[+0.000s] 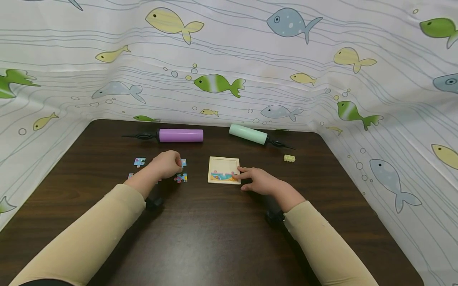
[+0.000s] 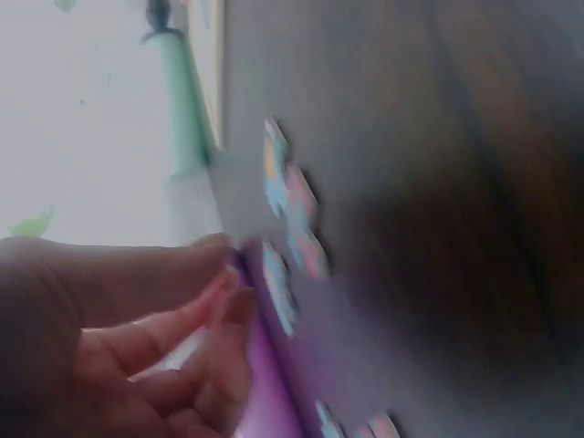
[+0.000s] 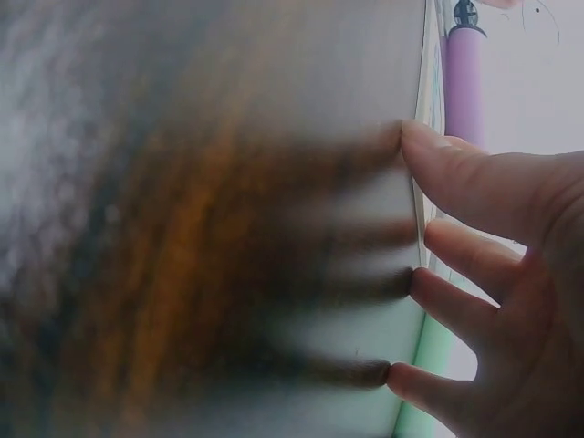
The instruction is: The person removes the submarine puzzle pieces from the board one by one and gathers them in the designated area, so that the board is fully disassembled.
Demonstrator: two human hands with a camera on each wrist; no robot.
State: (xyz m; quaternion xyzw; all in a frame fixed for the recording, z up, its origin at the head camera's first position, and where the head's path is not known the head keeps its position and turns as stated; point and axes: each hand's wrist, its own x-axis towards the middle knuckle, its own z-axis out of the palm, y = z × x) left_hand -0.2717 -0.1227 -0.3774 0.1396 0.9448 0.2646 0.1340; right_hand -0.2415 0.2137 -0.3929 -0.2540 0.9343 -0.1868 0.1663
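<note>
My left hand point(image 1: 166, 163) is over the jigsaw pieces on the left of the dark table, its fingers loosely bent. In the left wrist view the thumb and fingertips point(image 2: 237, 306) come near each other, with nothing visible between them. Close beyond them lies a light blue jigsaw piece point(image 2: 280, 287). Another, multicoloured piece point(image 1: 181, 178) lies just below the hand in the head view. My right hand point(image 1: 259, 180) has its fingers spread at the right edge of a square wooden puzzle tray point(image 1: 223, 163). Joined blue and orange pieces point(image 1: 220, 176) fill the tray's bottom strip.
More jigsaw pieces point(image 1: 139, 161) lie left of the left hand, some partly hidden by the arm. Behind are a purple hand pump point(image 1: 181, 135) and a mint green one point(image 1: 248, 134). A small yellow block point(image 1: 289, 158) lies at the right. A fish-patterned curtain point(image 1: 250, 59) surrounds the table.
</note>
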